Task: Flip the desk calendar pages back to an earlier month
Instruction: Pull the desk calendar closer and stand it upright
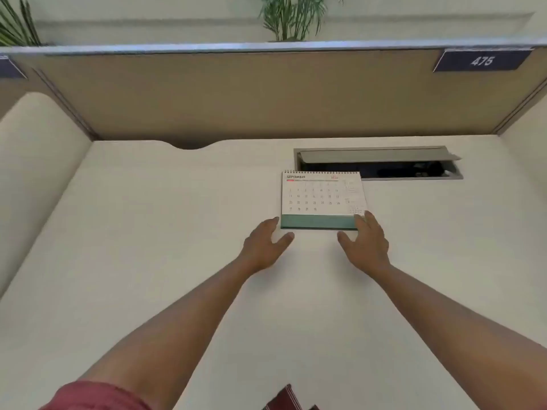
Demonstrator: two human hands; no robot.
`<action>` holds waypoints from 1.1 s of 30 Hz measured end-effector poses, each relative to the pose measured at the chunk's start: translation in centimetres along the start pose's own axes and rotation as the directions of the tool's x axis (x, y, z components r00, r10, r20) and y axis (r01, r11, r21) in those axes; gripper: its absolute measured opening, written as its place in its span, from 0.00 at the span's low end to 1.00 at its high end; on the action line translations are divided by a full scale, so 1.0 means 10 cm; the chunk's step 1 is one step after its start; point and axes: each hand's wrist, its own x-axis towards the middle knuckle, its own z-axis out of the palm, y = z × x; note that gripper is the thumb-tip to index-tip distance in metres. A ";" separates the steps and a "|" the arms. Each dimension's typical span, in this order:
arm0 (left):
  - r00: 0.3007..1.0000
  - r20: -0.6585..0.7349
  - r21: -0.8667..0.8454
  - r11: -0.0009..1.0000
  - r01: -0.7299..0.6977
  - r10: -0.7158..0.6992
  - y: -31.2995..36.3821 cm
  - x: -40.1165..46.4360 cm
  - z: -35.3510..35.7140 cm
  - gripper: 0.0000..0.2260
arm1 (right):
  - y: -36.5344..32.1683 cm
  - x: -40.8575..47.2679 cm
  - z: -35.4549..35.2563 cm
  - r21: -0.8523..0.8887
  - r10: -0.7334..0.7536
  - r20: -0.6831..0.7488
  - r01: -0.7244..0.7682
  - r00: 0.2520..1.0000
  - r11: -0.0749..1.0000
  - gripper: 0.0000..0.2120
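A spiral-bound desk calendar [321, 198] stands on a white desk [177, 232], showing a SEPTEMBER page above a teal base. My left hand [265, 244] hovers open just in front of the calendar's lower left corner, fingers apart, holding nothing. My right hand [365, 241] reaches the lower right corner, fingertips touching the base and the page edge there, thumb spread away; it grips nothing that I can see.
Behind the calendar an open cable tray [379, 165] with a raised grey lid is set into the desk. A tan partition [266, 93] with a "475" label [482, 61] closes off the back. A dark red object [284, 399] lies at the near edge.
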 end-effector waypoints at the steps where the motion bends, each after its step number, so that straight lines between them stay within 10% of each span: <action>1: 1.000 0.009 -0.106 0.994 0.012 -0.011 0.02 0.04 0.03 0.34 | 0.02 0.05 0.01 0.081 0.075 -0.014 -0.073 0.997 0.994 0.32; 5: 0.997 0.061 -0.503 0.861 0.080 -0.057 0.14 0.21 0.03 0.20 | 0.07 0.18 -0.01 0.329 0.216 -0.089 -0.176 0.972 0.928 0.15; 12: 0.985 0.037 -0.689 0.709 0.149 -0.171 0.21 0.39 0.04 0.06 | 0.06 0.31 -0.07 0.533 0.342 -0.035 -0.272 0.939 0.802 0.08; 33: 0.981 0.135 -0.510 0.838 0.192 -0.142 0.06 0.33 -0.07 0.13 | 0.06 0.36 -0.15 0.665 0.471 0.103 -0.413 0.876 0.623 0.14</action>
